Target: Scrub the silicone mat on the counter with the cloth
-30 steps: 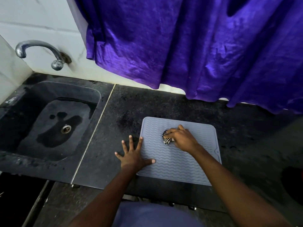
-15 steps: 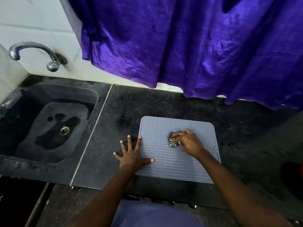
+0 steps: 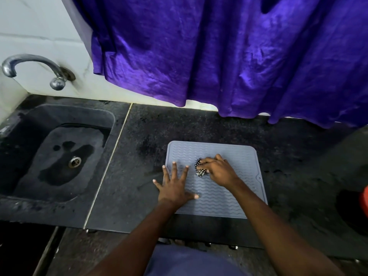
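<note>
grey mat [image 3: 229, 198]: rubbery silicone, matt, raised wavy ribs. cloth [image 3: 199, 169]: checked black-and-white woven fabric, crumpled. desk [image 3: 137, 176]: dark speckled stone, dull, scuffed patches. sink [image 3: 25, 136]: same dark stone look, rough, wet patch round the metal drain [image 3: 74, 161]. tap [image 3: 29, 59]: polished metal, shiny. curtain [image 3: 219, 56]: purple fabric, satin sheen, creased. wall tiles [image 3: 39, 22]: white, smooth.

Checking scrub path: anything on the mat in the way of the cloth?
Only the left hand, spread flat over the left edge of the mat, just left of the cloth the right hand grips. Nothing else lies on the mat.
</note>
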